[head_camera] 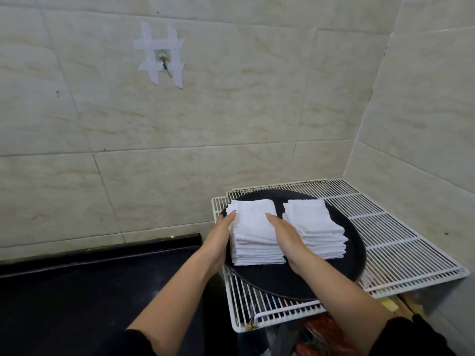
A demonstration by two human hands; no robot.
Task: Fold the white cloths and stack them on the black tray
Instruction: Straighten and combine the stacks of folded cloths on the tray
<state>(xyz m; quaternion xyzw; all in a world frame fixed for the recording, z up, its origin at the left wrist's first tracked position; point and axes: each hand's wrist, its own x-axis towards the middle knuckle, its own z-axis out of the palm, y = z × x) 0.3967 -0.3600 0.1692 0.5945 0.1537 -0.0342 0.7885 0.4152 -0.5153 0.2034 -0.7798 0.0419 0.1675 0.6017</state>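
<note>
On white wire rack (411,240) in tiled corner, black tray (270,281) with two piles of folded white cloths side by side. Left hand (221,235) flat against outer side of left pile (253,227), fingers straight and together. Right hand (285,235) laid along same pile's other side, between it and right pile (313,222), fingers straight, gripping nothing. Left of rack, dark counter (77,291); on wall, taped hook (164,60).

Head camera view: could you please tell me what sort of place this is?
Probably a kitchen or utility corner: tiled walls, a black countertop, and a white wire rack bearing the black tray with two stacks of folded white cloths.
</note>
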